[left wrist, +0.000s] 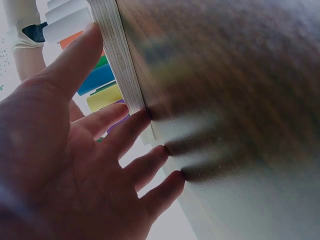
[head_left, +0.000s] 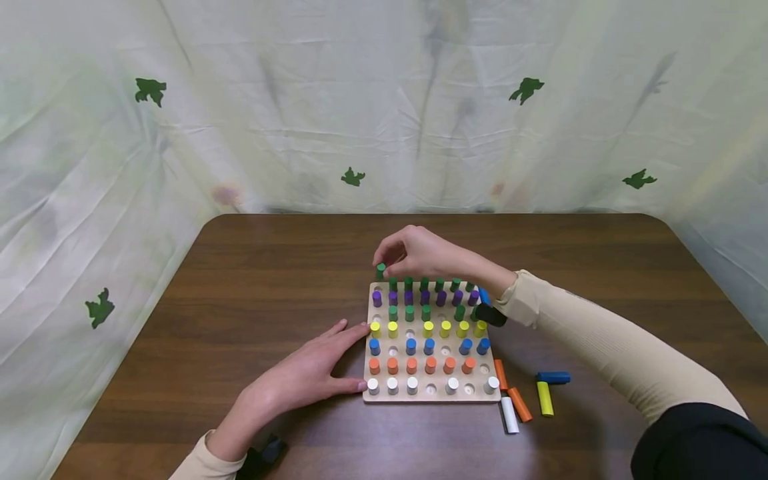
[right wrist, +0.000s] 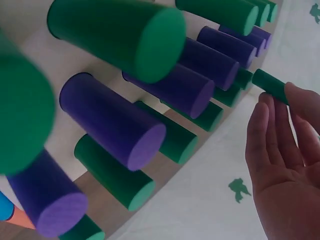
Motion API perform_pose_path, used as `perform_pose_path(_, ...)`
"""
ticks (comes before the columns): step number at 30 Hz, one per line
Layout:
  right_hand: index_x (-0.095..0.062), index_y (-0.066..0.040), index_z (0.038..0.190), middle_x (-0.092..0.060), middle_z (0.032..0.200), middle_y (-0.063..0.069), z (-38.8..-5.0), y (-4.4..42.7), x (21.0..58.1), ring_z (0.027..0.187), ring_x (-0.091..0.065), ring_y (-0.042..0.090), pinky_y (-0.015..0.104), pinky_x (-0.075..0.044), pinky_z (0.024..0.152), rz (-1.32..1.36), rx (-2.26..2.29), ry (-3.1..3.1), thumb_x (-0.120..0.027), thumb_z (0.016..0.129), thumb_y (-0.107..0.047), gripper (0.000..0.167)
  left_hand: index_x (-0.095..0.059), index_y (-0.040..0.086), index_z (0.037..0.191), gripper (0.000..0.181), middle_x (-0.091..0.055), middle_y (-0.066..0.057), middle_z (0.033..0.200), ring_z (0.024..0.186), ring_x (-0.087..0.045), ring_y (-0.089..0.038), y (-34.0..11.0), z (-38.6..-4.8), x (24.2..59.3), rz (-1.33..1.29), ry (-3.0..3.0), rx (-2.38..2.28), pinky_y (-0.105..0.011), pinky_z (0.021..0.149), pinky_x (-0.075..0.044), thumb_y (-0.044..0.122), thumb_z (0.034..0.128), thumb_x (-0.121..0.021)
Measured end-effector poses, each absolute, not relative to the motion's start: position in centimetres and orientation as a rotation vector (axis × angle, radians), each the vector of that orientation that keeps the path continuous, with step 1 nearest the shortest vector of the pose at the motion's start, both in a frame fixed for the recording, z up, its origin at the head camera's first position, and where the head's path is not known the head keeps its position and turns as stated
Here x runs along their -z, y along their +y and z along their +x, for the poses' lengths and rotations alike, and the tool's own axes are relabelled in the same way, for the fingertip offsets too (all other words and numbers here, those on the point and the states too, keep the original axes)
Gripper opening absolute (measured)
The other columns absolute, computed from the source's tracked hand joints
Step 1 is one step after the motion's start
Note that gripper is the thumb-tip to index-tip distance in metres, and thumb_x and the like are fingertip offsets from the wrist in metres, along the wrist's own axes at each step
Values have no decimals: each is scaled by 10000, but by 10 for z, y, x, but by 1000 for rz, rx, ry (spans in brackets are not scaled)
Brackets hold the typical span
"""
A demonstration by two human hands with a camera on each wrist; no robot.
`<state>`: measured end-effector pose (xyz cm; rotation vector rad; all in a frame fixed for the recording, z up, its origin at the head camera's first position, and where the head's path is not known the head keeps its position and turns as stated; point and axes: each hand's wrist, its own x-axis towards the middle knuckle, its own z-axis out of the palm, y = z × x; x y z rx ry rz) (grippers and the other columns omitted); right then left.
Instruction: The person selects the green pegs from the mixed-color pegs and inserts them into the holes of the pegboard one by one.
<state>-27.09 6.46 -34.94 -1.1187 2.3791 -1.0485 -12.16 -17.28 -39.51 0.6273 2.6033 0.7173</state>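
A wooden pegboard point(head_left: 420, 399) lies on the table, bearing rows of white, orange, blue, yellow, green and purple pegs. Between thumb and fingers, my right hand point(head_left: 418, 253) pinches a green peg point(head_left: 381, 271) at the board's far left corner, over a bare hole. In the right wrist view this green peg point(right wrist: 270, 86) is apart from the row of green pegs point(right wrist: 220, 12). My left hand point(head_left: 303, 370) touches the board's left side with thumb and forefinger. The left wrist view shows its fingers point(left wrist: 135, 130) spread, some tips on the tabletop.
Right of the board lie loose pegs: orange point(head_left: 519, 405), white point(head_left: 509, 415), yellow point(head_left: 545, 399) and blue point(head_left: 553, 378). Another blue peg point(head_left: 483, 296) shows partly behind the right wrist's black device point(head_left: 492, 315). A pale curtain point(head_left: 384, 100) hangs behind the table point(head_left: 270, 267).
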Motion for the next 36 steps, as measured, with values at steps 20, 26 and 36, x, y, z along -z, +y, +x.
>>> perform_pose_path(20, -734, -71, 1018, -708, 924, -30, -278, 51, 361, 856, -655, 115, 252, -539, 772, -1115, 892, 2329, -728, 888, -53, 132, -379, 163, 1526, 836, -363, -11, 1554, 1473, -188, -301, -174, -121, 397, 660, 2608, -732, -546, 1115, -279, 511, 850, -728)
perform_pose_path(26, -735, -76, 1014, -708, 923, -24, -279, 49, 362, 848, -651, 110, 245, -537, 768, -1107, 871, 2344, -723, 894, -55, 122, -375, 169, 1528, 835, -357, -8, 1557, 1475, -183, -294, -173, -122, 397, 651, 2604, -728, -552, 1114, -278, 519, 853, -721)
perform_pose_path(36, -720, -86, 1056, -698, 945, -37, -278, 48, 363, 877, -640, 100, 252, -519, 793, -1098, 801, 2341, -689, 928, -93, 132, -377, 166, 1528, 835, -360, -8, 1556, 1472, -191, -300, -173, -121, 398, 659, 2617, -725, -553, 1112, -280, 516, 853, -723)
